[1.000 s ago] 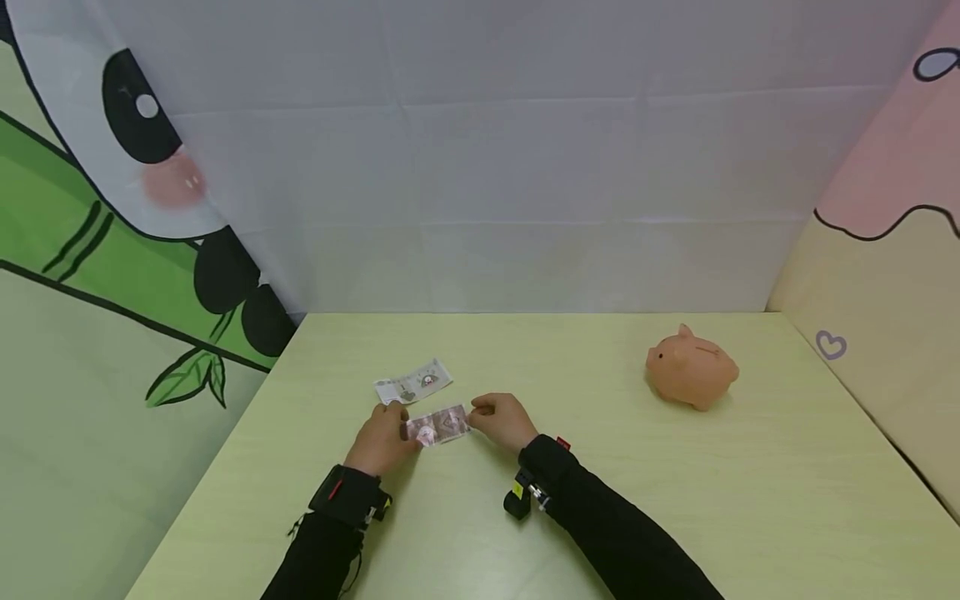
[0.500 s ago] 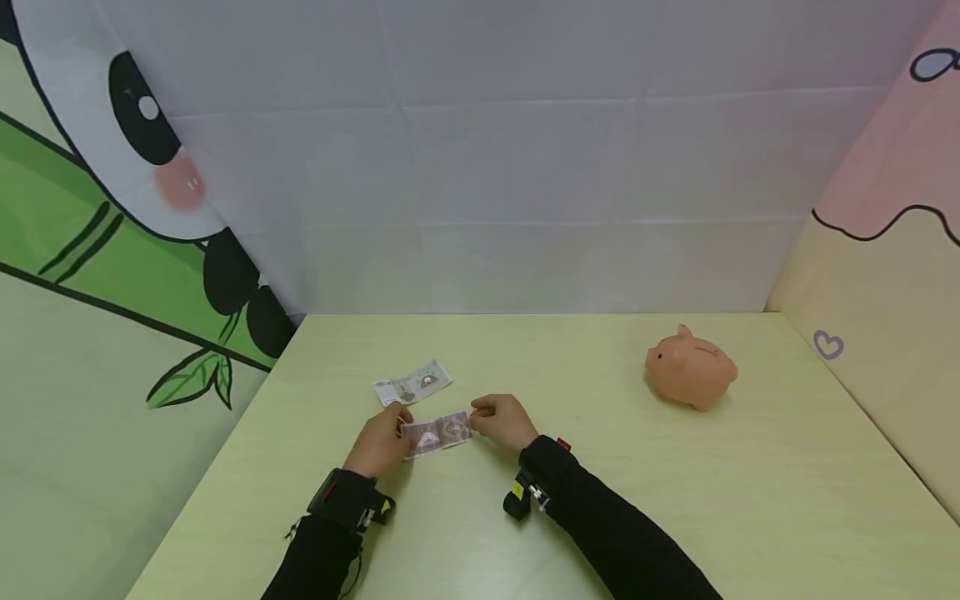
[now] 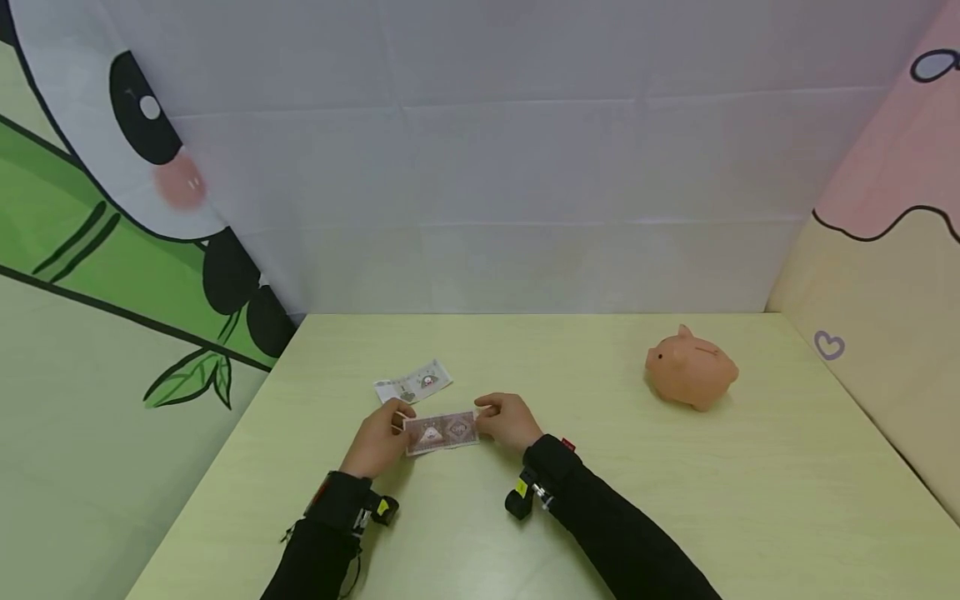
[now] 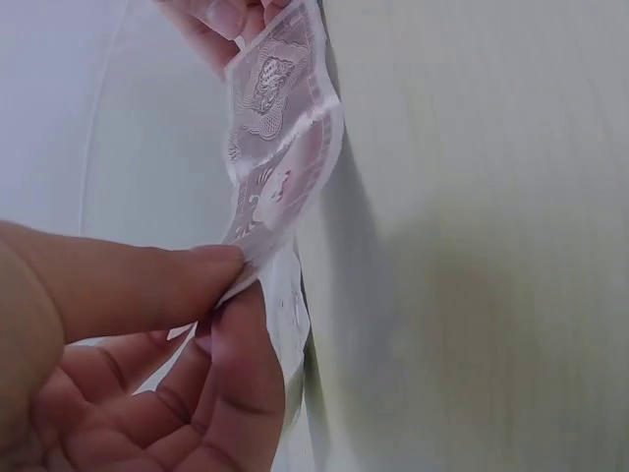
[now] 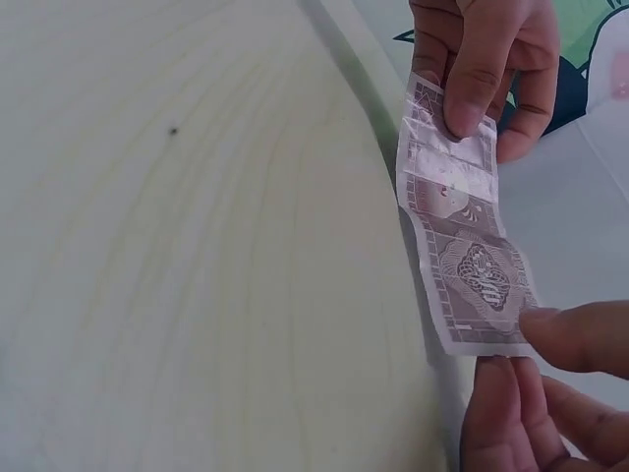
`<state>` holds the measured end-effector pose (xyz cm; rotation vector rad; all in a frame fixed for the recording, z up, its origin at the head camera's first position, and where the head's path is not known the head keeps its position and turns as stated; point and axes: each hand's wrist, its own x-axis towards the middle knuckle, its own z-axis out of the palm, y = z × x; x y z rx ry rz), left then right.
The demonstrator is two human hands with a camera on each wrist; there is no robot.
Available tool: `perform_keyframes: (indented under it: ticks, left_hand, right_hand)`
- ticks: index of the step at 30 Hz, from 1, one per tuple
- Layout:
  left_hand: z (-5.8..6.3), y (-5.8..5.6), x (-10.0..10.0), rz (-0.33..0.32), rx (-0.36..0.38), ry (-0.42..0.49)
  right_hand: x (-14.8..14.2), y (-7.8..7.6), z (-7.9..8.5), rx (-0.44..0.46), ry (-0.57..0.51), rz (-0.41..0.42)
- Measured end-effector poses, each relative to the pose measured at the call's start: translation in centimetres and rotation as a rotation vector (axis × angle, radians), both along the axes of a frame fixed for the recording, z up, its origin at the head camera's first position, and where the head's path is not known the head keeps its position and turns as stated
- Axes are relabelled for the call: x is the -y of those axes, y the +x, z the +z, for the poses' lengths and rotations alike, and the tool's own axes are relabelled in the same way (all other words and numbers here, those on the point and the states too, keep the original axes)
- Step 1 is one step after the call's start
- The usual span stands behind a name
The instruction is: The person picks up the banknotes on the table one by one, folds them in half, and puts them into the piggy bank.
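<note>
A pinkish-purple banknote [image 3: 442, 432] with a crease across it stretches between both hands, just above the table. My left hand [image 3: 378, 437] pinches its left end between thumb and fingers, seen close up in the left wrist view. At the opposite end my right hand [image 3: 510, 421] pinches a corner; in the right wrist view its thumb [image 5: 580, 334] lies over the note's edge. Behind the left hand, a pale banknote [image 3: 412, 383] lies on the table, partly hidden by the fingers.
A pink piggy bank [image 3: 692, 368] with a slot on its back stands at the right rear of the pale wooden table [image 3: 585, 517]. A white cloth [image 3: 525, 167] hangs behind the table, with cartoon-printed walls on both sides.
The pinkish-purple banknote has become wider and more level between the hands, showing more of its face. My left hand has shifted its hold on the end, and the right hand moved slightly right.
</note>
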<state>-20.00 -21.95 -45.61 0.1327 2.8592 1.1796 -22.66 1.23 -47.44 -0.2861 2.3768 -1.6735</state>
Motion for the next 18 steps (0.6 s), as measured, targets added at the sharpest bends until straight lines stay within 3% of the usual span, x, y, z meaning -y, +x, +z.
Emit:
perform_keyframes:
  ticks: [7,18]
  left_hand:
    - [0.1,-0.1,-0.8,-0.015,-0.044,0.054]
    - [1.1,-0.7,-3.1,0.023,-0.094,0.077]
  right_hand:
    - [-1.1,-0.5,-0.1,0.002,-0.028,0.005]
    - [-4.4,-1.7,0.5,0.049,-0.054,0.011]
